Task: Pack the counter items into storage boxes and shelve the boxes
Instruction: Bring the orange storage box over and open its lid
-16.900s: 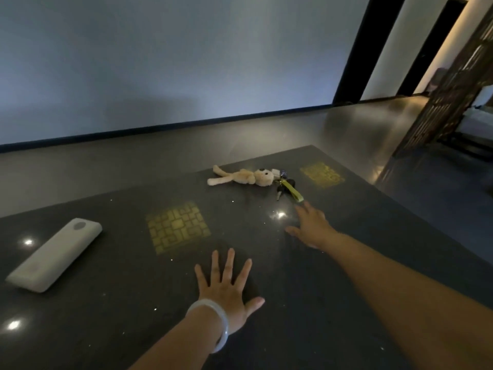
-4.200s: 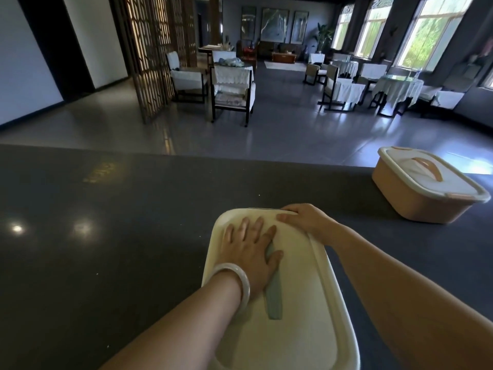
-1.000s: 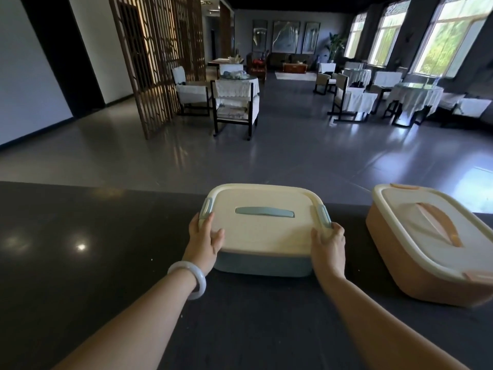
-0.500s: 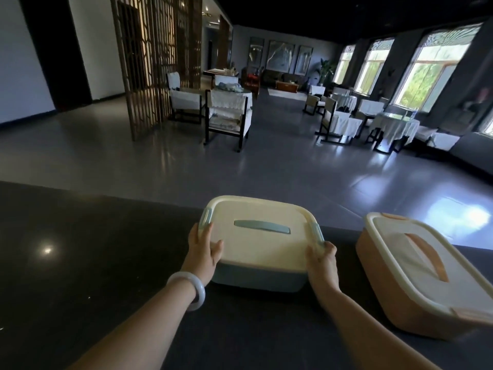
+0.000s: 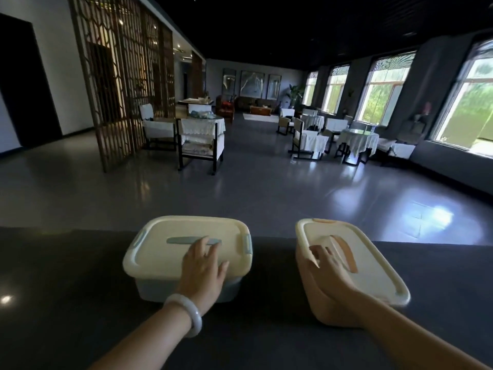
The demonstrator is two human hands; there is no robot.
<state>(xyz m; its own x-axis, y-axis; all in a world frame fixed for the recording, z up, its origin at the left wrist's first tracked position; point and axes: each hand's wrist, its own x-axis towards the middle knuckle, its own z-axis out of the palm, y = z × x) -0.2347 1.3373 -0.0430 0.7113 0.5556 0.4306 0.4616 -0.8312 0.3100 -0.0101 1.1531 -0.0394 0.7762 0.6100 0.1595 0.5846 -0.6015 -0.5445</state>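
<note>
Two lidded storage boxes stand side by side at the far edge of the dark counter (image 5: 66, 303). The left one is the blue box (image 5: 160, 288), with a cream lid, blue clips and a flat blue handle (image 5: 181, 240). My left hand (image 5: 204, 271), with a white bangle on the wrist, lies on its lid, fingertips touching the handle. The orange box (image 5: 312, 303) on the right has a cream lid and an orange handle (image 5: 346, 253). My right hand (image 5: 326, 268) rests on that lid, fingers against the handle's near side. What the boxes hold is hidden.
Beyond the counter's far edge is an open grey floor. A wooden lattice screen (image 5: 120, 84) stands at the left, with white-covered chairs (image 5: 201, 140) and tables (image 5: 357, 141) further back. Windows (image 5: 466, 102) line the right wall.
Both hands have let go of the blue box's sides. My left hand now lies on its lid and my right hand has moved over to the orange box's lid. The view has tilted up.
</note>
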